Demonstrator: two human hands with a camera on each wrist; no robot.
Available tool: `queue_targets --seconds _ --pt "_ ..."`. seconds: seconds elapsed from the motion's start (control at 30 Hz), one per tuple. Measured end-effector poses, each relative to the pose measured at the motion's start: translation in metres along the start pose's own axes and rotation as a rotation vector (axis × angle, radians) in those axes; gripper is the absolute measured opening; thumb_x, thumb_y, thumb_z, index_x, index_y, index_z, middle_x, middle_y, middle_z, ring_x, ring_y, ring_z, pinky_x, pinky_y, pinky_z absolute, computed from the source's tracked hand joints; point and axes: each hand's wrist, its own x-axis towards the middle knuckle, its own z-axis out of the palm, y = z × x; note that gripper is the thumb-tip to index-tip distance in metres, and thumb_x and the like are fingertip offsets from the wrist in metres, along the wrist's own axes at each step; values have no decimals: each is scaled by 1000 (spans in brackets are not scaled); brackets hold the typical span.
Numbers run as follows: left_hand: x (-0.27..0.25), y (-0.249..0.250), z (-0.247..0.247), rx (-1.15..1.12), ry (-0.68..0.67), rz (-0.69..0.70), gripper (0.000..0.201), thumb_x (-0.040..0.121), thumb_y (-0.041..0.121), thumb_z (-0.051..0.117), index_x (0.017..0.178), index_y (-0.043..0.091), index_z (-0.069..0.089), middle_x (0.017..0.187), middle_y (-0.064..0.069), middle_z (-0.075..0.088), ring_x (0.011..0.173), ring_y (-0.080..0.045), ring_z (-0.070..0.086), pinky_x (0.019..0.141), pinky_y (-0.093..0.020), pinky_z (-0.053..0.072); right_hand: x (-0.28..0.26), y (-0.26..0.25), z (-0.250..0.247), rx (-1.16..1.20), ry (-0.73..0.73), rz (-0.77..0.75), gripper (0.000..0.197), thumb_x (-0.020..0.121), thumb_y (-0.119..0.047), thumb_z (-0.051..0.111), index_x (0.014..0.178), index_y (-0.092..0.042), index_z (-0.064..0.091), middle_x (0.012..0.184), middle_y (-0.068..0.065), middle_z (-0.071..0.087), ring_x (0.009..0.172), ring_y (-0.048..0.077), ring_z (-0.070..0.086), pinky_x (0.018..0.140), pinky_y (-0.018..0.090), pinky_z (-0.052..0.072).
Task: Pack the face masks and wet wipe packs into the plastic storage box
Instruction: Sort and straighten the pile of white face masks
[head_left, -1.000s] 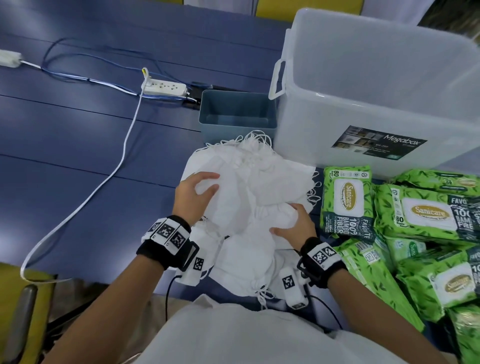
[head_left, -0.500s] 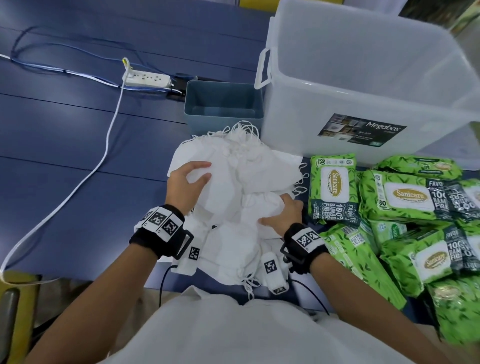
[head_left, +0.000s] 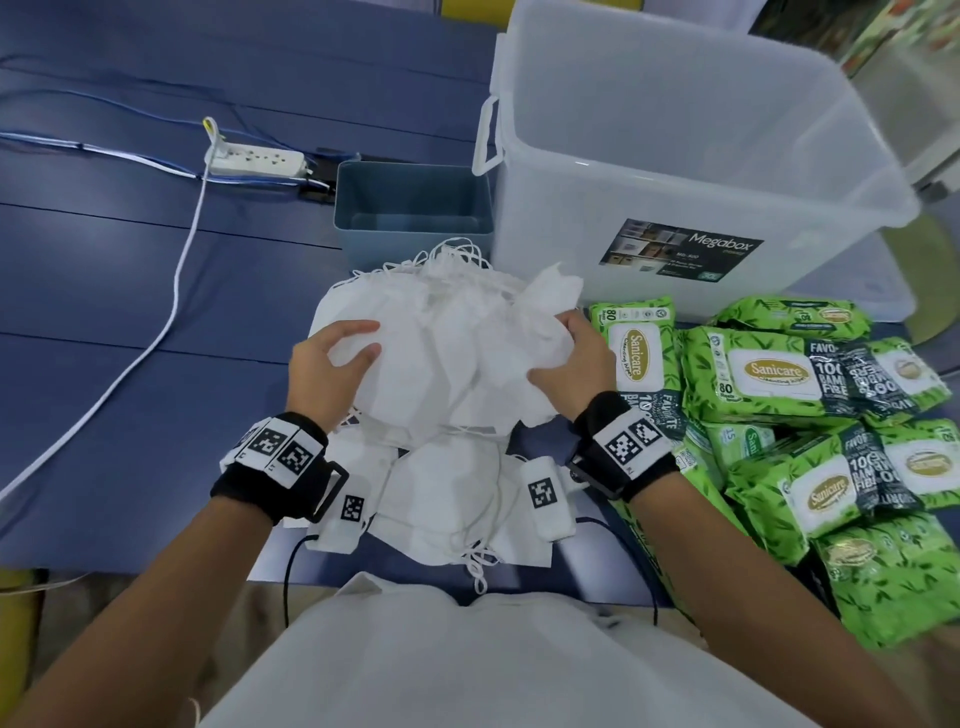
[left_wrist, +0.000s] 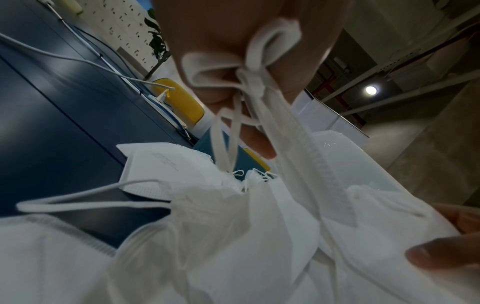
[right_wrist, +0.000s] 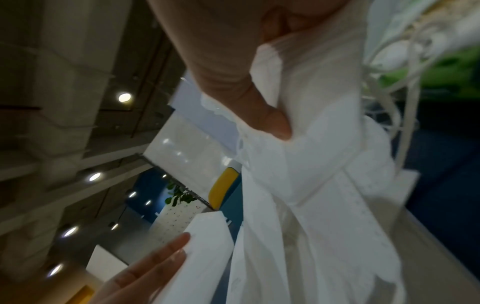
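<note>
A heap of white face masks (head_left: 441, 343) lies on the blue table in front of the clear plastic storage box (head_left: 675, 171). My left hand (head_left: 332, 358) grips the heap's left side, fingers curled over the masks (left_wrist: 233, 226). My right hand (head_left: 571, 364) grips the heap's right side, thumb pressed into the masks (right_wrist: 311, 164), and one mask sticks up above its fingers. More masks (head_left: 447, 499) lie flat between my wrists. Several green wet wipe packs (head_left: 753, 374) are piled to the right. The box looks empty.
A small grey-blue bin (head_left: 410, 208) stands left of the box, just behind the masks. A white power strip (head_left: 257, 161) and its cables (head_left: 171, 291) run across the table's left side. A yellow chair edge (head_left: 15, 597) shows at lower left.
My right hand has moved up and to the right along the heap, gathering masks and lifting one upward. My left hand stays on the left side. The head view has shifted closer.
</note>
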Motion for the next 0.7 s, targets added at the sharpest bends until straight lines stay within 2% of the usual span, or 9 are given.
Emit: queue_targets --seconds 0.1,0.17,0.23,0.33,0.4,0.47,0.53,0.6,0.7 --pt "0 6 -4 9 12 18 19 87 9 65 103 20 69 108 8 64 104 -2 55 89 1 35 -2 -17 -11 -65 14 -89 43 70 1 64 109 -15 55 90 -4 55 80 17 48 57 18 29" --pt "-1 11 -7 6 33 29 19 87 9 65 104 19 69 108 8 63 104 -4 55 92 -5 38 -3 -27 -19 -50 34 -126 44 70 0 64 110 -16 56 88 -4 56 77 17 48 53 12 32" --pt "-1 16 -10 7 50 39 19 88 10 65 104 18 69 109 7 63 104 -6 56 98 -16 39 -2 -35 -30 30 54 -155 41 69 -2 67 105 -17 58 88 -4 59 79 16 51 56 11 34" --pt "-1 22 -14 15 61 65 19 88 11 65 104 21 69 112 5 65 107 -6 55 101 -20 38 0 -43 -51 223 51 -141 41 64 1 77 94 -21 59 90 -3 64 85 18 60 71 21 47" --pt "-1 24 -14 4 57 80 19 88 12 65 103 22 69 111 7 65 107 -5 55 100 -16 38 2 -43 -62 454 29 -75 47 59 6 80 94 -21 62 95 -1 68 91 22 66 82 35 55" --pt "-1 27 -12 3 45 118 18 89 12 65 102 22 68 109 7 66 106 -3 56 97 -7 36 5 -37 -70 749 2 8 56 51 4 81 103 -10 64 100 6 71 95 27 67 85 48 54" --pt "-2 30 -8 3 24 163 17 90 13 63 101 24 68 107 9 66 103 4 57 94 -4 35 8 -31 -73 937 -53 90 69 52 4 82 117 1 59 112 15 68 102 32 65 87 54 52" --pt "-2 36 -3 -18 -19 181 16 94 15 58 100 28 67 105 14 66 102 9 55 95 -7 37 9 -26 -69 998 -73 129 71 59 2 82 124 3 54 121 18 63 109 33 62 88 52 52" --pt "-4 43 7 -109 -91 164 17 97 27 51 98 33 67 107 16 66 111 -7 57 103 -26 39 4 -22 -52 1013 -47 198 73 55 -15 81 122 1 57 115 14 67 104 28 65 80 40 57"
